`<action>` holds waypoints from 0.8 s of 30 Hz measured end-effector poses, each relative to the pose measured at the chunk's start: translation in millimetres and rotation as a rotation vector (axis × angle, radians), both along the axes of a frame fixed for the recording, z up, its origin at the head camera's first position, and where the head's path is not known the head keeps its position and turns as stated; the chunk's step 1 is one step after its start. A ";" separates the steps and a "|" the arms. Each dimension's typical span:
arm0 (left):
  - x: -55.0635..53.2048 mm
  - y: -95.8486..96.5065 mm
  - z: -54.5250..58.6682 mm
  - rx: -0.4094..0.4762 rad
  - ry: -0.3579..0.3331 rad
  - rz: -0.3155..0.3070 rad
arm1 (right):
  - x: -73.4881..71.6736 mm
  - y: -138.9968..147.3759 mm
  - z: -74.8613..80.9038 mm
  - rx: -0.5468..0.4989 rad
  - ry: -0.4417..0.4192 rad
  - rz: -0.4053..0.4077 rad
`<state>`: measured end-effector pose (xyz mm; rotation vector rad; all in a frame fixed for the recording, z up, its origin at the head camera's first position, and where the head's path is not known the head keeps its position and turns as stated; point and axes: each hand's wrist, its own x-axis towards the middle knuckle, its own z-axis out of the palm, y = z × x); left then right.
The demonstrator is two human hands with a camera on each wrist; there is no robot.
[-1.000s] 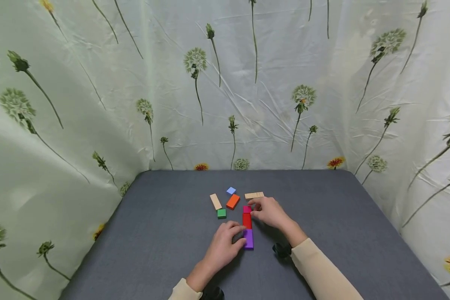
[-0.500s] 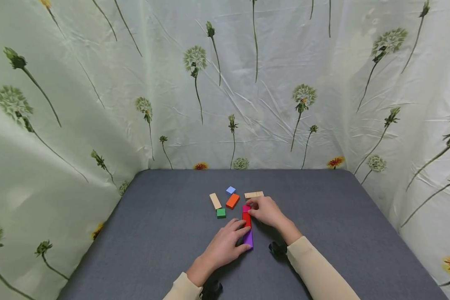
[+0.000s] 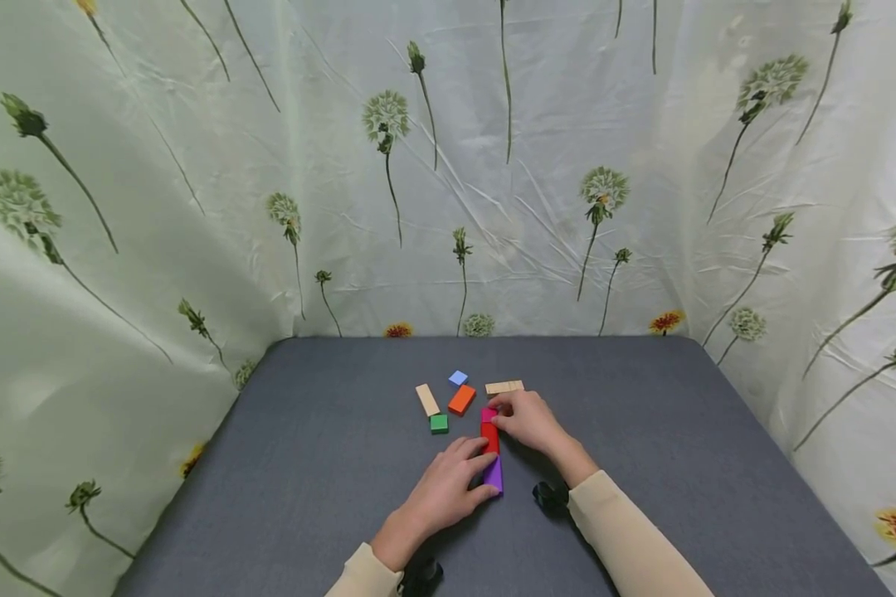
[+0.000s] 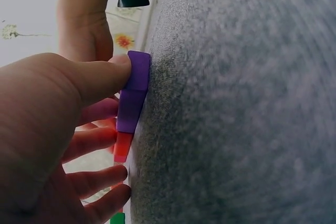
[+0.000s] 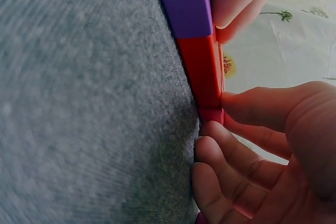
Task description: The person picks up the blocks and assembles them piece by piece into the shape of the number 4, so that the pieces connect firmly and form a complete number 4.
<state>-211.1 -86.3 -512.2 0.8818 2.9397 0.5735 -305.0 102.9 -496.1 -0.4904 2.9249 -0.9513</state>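
While both hands sit mid-table on the grey cloth (image 3: pixel 328 464), I see a line of three blocks touching end to end: purple block (image 3: pixel 494 475) nearest me, red block (image 3: pixel 489 437) in the middle, pink block (image 3: pixel 489 413) at the far end; left hand (image 3: pixel 448 489) pinches the purple block, thumb on its near end; right hand (image 3: pixel 530 421) has curled fingertips on the pink block and red block; orange block (image 3: pixel 461 400), green block (image 3: pixel 439 424), blue block (image 3: pixel 458 378) and two wooden pieces (image 3: pixel 427 400) lie loose beyond.
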 end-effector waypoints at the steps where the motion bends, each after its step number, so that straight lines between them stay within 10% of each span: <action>1: 0.0 0.0 -0.3 -0.004 0.000 0.002 | 0.2 -0.2 0.0 0.000 -0.001 -0.001; 24: 3.0 -0.4 0.3 -0.054 0.024 0.007 | 5.3 -1.9 -0.4 0.014 0.025 -0.025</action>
